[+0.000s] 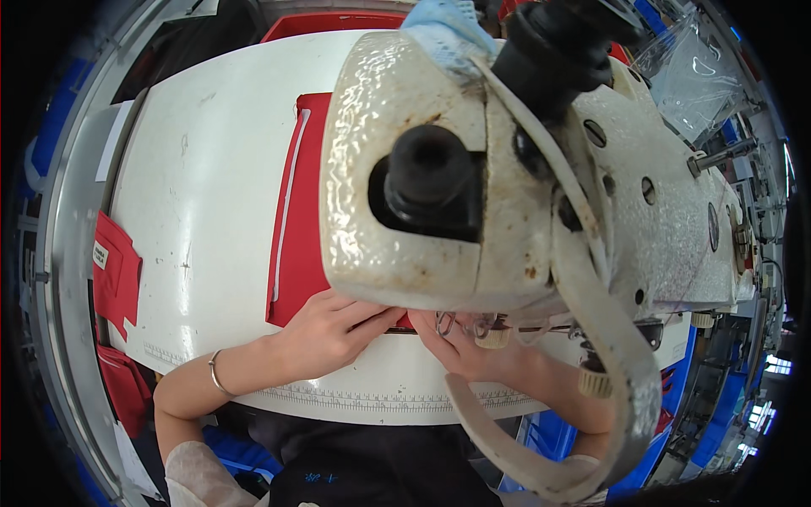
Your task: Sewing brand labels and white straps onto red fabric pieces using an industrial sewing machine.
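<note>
A red fabric piece (297,215) with a pale strip along its left side lies flat, partly hidden under the head of a white sewing machine (405,275). At its near edge my left hand (325,338) is closed, thumb and fingers together on the cloth. Just to the right, my right hand (473,351) is closed at the same edge, close to the left fingertips. The machine head and a wire thread guide (445,323) cover part of the right fingers. The needle area is hidden beneath the machine head.
The white sewing table (198,220) has a ruler scale (380,397) along its near edge. Other red fabric pieces (116,275) with a white label hang at the left edge. A pale curved band (625,372) loops down in front of the machine. Blue bins (549,435) stand below right.
</note>
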Demonstrator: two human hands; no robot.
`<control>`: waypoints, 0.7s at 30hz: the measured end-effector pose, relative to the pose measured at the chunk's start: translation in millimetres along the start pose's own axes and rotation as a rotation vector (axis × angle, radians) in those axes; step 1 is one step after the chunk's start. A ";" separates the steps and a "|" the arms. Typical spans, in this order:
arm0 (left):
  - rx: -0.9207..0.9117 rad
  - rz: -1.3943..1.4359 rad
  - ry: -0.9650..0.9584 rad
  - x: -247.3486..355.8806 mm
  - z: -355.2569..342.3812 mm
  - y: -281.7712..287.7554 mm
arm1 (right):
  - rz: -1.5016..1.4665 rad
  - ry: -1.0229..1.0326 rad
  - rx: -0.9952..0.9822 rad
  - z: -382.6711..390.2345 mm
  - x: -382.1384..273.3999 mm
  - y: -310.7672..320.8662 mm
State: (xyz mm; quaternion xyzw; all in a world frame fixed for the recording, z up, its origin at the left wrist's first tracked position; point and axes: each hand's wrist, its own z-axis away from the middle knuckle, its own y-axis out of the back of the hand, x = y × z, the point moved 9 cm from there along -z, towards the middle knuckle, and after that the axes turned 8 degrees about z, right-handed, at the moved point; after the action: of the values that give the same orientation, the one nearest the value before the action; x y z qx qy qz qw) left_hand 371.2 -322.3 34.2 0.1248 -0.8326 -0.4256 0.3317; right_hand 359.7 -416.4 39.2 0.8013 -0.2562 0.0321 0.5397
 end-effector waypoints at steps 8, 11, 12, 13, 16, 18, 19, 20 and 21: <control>-0.024 0.081 -0.040 -18.9 3.4 0.9 | 0.300 0.171 -0.428 15.2 -10.8 -40.8; -0.023 0.074 -0.080 -25.0 -2.3 2.5 | 0.156 -0.036 -0.165 7.2 -0.4 -23.9; -0.014 0.061 -0.067 -28.8 -4.7 4.4 | -0.023 -0.196 -0.183 9.8 11.7 -26.0; -0.007 0.049 -0.053 -33.1 -7.0 5.0 | -0.205 -0.358 -0.201 15.6 22.7 -31.6; -0.010 0.034 -0.070 -42.3 -13.5 6.2 | 0.042 -0.028 -0.401 30.5 -3.0 -58.5; -0.009 0.028 -0.095 -45.4 -18.7 5.8 | 0.298 0.304 -0.599 51.9 -20.1 -80.6; -0.008 0.024 -0.110 -44.7 -20.0 5.5 | 0.427 0.472 -0.694 61.1 -25.2 -87.8; -0.007 0.025 -0.113 -46.0 -18.9 2.4 | 0.429 0.471 -0.697 59.1 -22.9 -82.6; 0.005 0.038 -0.071 -52.7 -13.2 -0.9 | 0.340 0.302 -0.384 24.5 -14.0 -47.5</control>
State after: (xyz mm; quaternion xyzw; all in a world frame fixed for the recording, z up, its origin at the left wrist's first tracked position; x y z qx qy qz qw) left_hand 419.3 -305.2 15.5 0.0945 -0.8472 -0.4212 0.3096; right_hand 363.2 -419.1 -15.9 0.6164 -0.3050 0.1917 0.7002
